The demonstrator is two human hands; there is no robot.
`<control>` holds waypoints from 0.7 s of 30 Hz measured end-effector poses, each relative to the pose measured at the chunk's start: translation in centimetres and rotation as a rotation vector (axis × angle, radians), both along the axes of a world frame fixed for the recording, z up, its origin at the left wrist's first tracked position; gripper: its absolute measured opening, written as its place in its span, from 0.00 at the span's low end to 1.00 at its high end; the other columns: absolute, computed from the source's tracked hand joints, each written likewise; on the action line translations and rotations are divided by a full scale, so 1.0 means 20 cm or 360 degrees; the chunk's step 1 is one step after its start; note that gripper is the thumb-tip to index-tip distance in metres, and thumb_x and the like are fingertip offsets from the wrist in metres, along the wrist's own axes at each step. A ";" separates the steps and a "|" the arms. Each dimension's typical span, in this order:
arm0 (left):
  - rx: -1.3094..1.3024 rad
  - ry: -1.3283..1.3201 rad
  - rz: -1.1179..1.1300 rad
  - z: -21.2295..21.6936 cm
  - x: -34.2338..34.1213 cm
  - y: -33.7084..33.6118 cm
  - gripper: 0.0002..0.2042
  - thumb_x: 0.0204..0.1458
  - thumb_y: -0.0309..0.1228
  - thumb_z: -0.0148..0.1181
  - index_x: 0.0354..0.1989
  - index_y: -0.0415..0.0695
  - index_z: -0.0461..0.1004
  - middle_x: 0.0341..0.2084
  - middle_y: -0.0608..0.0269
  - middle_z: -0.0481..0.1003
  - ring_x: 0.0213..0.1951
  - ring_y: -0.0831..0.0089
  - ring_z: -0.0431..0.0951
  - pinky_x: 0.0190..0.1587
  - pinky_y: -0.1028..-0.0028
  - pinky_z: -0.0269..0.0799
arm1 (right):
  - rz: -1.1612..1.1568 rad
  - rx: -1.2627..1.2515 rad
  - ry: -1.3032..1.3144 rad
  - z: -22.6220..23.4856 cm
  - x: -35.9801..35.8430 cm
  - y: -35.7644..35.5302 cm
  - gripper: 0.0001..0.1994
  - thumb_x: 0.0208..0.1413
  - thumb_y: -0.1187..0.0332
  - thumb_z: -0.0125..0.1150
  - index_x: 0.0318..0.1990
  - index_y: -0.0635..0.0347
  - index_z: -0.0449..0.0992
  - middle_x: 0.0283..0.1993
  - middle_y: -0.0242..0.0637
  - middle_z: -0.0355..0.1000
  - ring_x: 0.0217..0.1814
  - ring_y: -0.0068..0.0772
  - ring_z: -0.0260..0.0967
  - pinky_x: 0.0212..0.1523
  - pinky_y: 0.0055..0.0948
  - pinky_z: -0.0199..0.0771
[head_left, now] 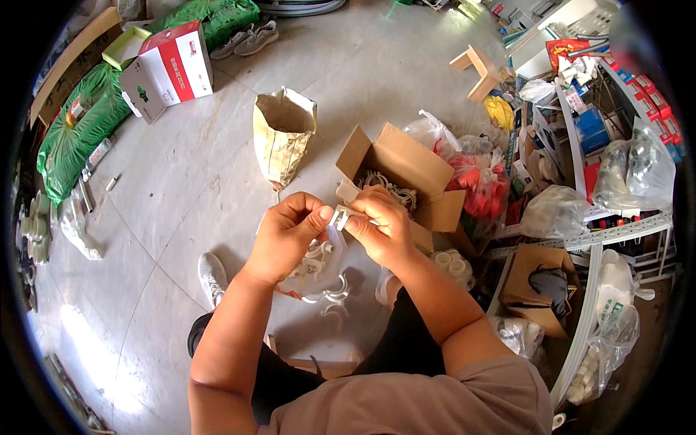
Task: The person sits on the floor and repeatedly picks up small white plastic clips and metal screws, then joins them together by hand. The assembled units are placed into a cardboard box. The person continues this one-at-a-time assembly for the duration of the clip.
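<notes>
Your left hand (286, 235) fingers pinched a small white plastic clip (341, 216) | your right hand (378, 228) fingers gripped its other end, above a clear bag of white fittings (315, 267) | open cardboard box (406, 174) just beyond | brown paper bag (283, 134) farther on floor.

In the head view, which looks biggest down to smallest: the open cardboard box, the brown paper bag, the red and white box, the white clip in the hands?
1. Open cardboard box.
2-3. Red and white box and brown paper bag look alike.
4. White clip, smallest.
</notes>
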State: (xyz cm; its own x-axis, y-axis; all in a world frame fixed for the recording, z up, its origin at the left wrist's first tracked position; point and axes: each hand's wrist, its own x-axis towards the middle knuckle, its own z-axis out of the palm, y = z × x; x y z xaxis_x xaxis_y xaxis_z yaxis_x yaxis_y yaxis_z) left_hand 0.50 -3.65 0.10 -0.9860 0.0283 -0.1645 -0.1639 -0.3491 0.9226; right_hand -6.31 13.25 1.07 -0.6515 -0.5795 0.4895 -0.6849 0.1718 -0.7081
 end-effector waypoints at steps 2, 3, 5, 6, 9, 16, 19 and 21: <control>0.0033 0.0070 -0.0028 0.00 0.00 -0.01 0.06 0.52 0.29 0.53 0.33 0.38 0.68 0.26 0.67 0.70 0.29 0.82 0.68 0.33 0.82 0.65 | -0.0020 -0.0056 -0.0055 0.00 0.01 -0.01 0.10 0.45 0.67 0.60 0.26 0.67 0.71 0.23 0.37 0.66 0.27 0.33 0.61 0.29 0.28 0.61; 0.0055 0.0104 -0.0011 0.01 0.00 0.00 0.06 0.52 0.28 0.53 0.33 0.38 0.68 0.26 0.67 0.70 0.29 0.82 0.68 0.33 0.82 0.65 | -0.0030 -0.0085 -0.0082 0.00 0.01 -0.01 0.09 0.43 0.68 0.61 0.26 0.67 0.71 0.22 0.38 0.66 0.26 0.35 0.62 0.29 0.29 0.61; 0.0102 0.0171 0.0021 0.04 0.00 0.02 0.06 0.52 0.28 0.52 0.33 0.38 0.68 0.26 0.67 0.70 0.30 0.82 0.68 0.34 0.82 0.65 | -0.0027 -0.0112 -0.0154 0.00 0.00 0.00 0.10 0.43 0.68 0.61 0.26 0.67 0.71 0.22 0.37 0.66 0.26 0.34 0.62 0.29 0.29 0.61; 0.0131 0.0179 0.0039 0.03 0.00 0.03 0.05 0.52 0.27 0.51 0.33 0.38 0.68 0.27 0.67 0.70 0.30 0.82 0.68 0.35 0.82 0.65 | -0.0025 -0.0126 -0.0190 0.00 -0.01 0.01 0.10 0.43 0.68 0.61 0.26 0.67 0.71 0.22 0.37 0.66 0.26 0.34 0.62 0.29 0.29 0.61; 0.0263 0.0204 0.0109 0.01 -0.01 0.04 0.03 0.52 0.23 0.48 0.34 0.39 0.67 0.28 0.66 0.69 0.32 0.80 0.69 0.37 0.80 0.66 | -0.0029 -0.0127 -0.0202 0.01 -0.01 0.01 0.10 0.43 0.68 0.61 0.26 0.67 0.71 0.23 0.37 0.66 0.26 0.33 0.61 0.29 0.28 0.60; 0.0500 0.0753 0.0448 0.22 0.05 0.04 0.05 0.48 0.24 0.51 0.33 0.42 0.63 0.28 0.65 0.65 0.29 0.77 0.67 0.37 0.75 0.66 | -0.0143 -0.0172 -0.0567 -0.03 0.02 0.01 0.07 0.43 0.71 0.57 0.27 0.66 0.71 0.27 0.35 0.66 0.28 0.25 0.62 0.30 0.23 0.61; 0.0251 0.1329 0.0404 0.44 0.10 0.07 0.08 0.46 0.26 0.57 0.28 0.43 0.63 0.23 0.62 0.65 0.25 0.75 0.65 0.31 0.77 0.63 | -0.0187 -0.0145 -0.0924 -0.06 0.03 0.01 0.07 0.45 0.72 0.55 0.31 0.65 0.71 0.29 0.31 0.65 0.31 0.19 0.61 0.31 0.19 0.61; 0.0428 0.1743 0.0240 0.57 0.15 0.07 0.06 0.45 0.24 0.57 0.27 0.42 0.64 0.22 0.60 0.67 0.22 0.74 0.65 0.30 0.78 0.62 | -0.0108 -0.0082 -0.0602 -0.01 0.04 0.00 0.07 0.45 0.72 0.54 0.33 0.64 0.70 0.30 0.29 0.64 0.31 0.18 0.60 0.33 0.18 0.59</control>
State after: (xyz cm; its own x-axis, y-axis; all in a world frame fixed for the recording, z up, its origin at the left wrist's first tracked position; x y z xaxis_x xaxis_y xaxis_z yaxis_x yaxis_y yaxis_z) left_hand 3.43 -2.30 11.56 -0.5921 -0.1986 0.7810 0.7447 -0.5053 0.4360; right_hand -5.44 13.19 0.93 -0.8276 -0.5099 0.2347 -0.3620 0.1653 -0.9174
